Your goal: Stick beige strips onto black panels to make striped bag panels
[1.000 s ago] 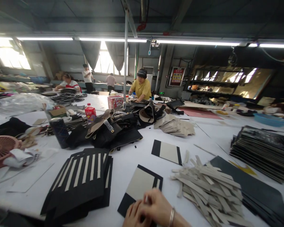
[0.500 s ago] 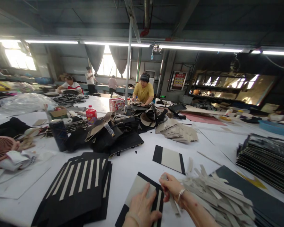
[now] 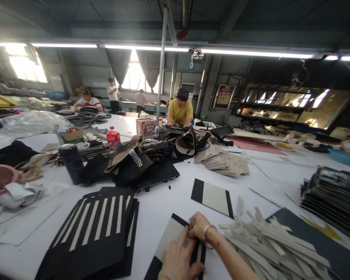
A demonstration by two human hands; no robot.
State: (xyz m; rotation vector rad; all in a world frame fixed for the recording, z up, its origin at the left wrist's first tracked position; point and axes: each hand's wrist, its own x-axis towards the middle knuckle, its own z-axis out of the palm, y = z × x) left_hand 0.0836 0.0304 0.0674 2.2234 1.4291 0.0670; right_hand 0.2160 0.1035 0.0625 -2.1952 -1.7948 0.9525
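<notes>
A black panel with a light grey rectangle (image 3: pixel 167 233) lies at the front middle of the table, with a pale strip along its right part. My left hand (image 3: pixel 177 254) rests on it, fingers spread. Close beside that hand, at the panel's upper right, my right hand (image 3: pixel 198 227) is closed in a pinch; a bit of grey strip shows at its fingertips, the rest hidden. Loose grey strips (image 3: pixel 268 241) are heaped to the right. To the left is a stack of black panels (image 3: pixel 99 249) with pale stripes.
Another black-and-grey panel (image 3: pixel 214 196) lies ahead. Beyond are black bags (image 3: pixel 146 163), grey pieces (image 3: pixel 224 161), a dark tumbler (image 3: pixel 71 163) and a red bottle (image 3: pixel 113 139). Black sheets (image 3: pixel 332 202) are stacked at right. A person in yellow (image 3: pixel 180 111) works across the table.
My right hand has moved left onto the panel, close to my left hand's fingers. The long strip that hung below it no longer shows there. The view has shifted slightly.
</notes>
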